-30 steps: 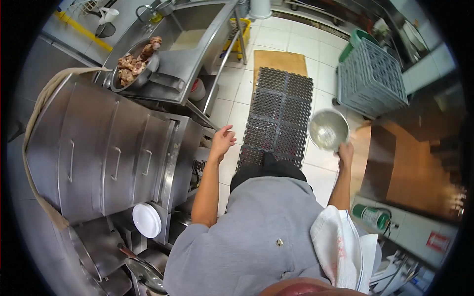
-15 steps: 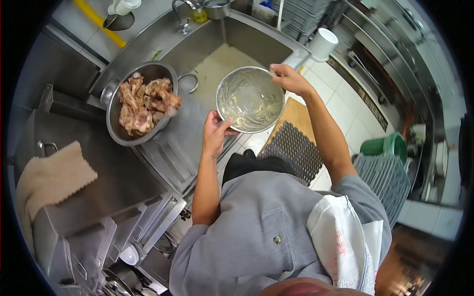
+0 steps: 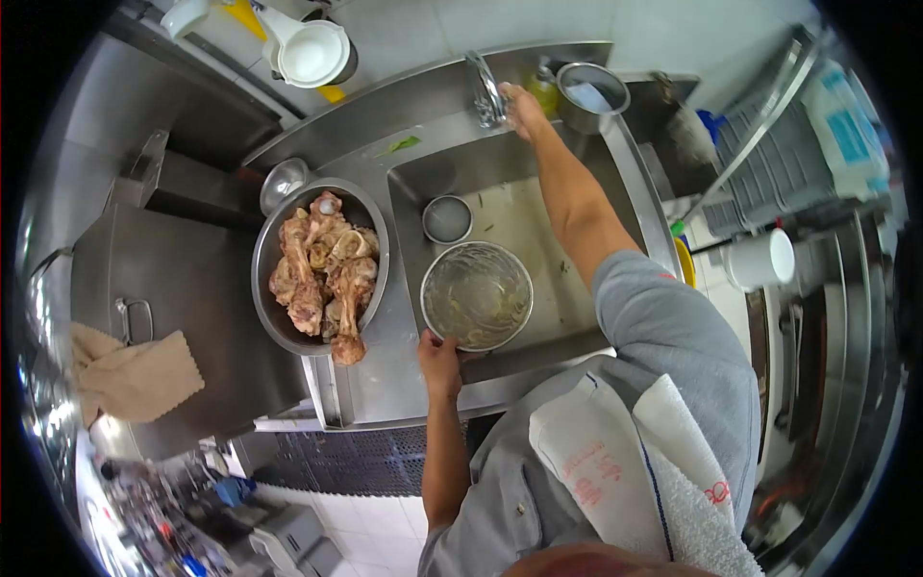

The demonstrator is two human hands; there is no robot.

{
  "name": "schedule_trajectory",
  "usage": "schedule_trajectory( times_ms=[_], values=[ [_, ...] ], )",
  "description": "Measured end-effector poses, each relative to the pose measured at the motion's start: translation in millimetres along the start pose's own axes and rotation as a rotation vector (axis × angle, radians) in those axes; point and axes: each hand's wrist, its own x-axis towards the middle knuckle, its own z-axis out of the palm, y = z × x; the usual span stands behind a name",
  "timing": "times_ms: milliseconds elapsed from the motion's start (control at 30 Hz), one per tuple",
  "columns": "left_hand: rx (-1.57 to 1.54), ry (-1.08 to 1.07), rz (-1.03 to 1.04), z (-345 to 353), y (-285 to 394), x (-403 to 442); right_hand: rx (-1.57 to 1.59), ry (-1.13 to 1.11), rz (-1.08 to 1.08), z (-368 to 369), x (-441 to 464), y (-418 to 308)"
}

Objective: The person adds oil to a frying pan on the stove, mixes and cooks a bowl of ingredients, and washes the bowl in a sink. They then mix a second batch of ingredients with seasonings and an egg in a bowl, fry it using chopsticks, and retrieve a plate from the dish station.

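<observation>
My left hand [image 3: 441, 363] grips the near rim of a round metal bowl [image 3: 478, 296], thumb over the edge. The bowl is tilted over the sink, and its inside is smeared with a pale, wet residue. My right hand [image 3: 522, 112] reaches across to the chrome faucet [image 3: 486, 91] at the back of the sink. It is beside the faucet; its fingers are blurred and partly hidden, so their grip is unclear. Behind the bowl, a small round metal container [image 3: 448, 219] sits in the sink [image 3: 567, 288], where cloudy liquid with bits covers the bottom.
Left of the sink, a large metal basin [image 3: 261, 279] holds several meaty bones [image 3: 306, 279]. A metal pot [image 3: 593, 96] and a yellow-green bottle [image 3: 543, 91] stand at the back. White scoops [image 3: 312, 53] hang on the wall. A beige cloth [image 3: 144, 375] lies at far left.
My right hand has left the bowl's rim and moved to the faucet. My left hand has brought the bowl over the sink. The view has turned toward the sink.
</observation>
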Motion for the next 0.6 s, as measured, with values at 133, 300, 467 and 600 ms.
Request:
schedule_trajectory(
  times_ms=[133,300,467,600],
  values=[
    [-0.144,0.004,-0.019,49,-2,34,0.136,-0.131,-0.042,-30,9,38],
    [-0.155,0.044,-0.075,100,-8,93,-0.662,-0.217,0.065,-42,-23,23],
    [-0.195,0.119,-0.089,141,-10,120,-0.336,-0.534,0.351,-4,-85,31],
    [-0.272,0.132,-0.103,151,-15,120,-0.167,-0.553,0.373,14,-103,34]
  ],
)
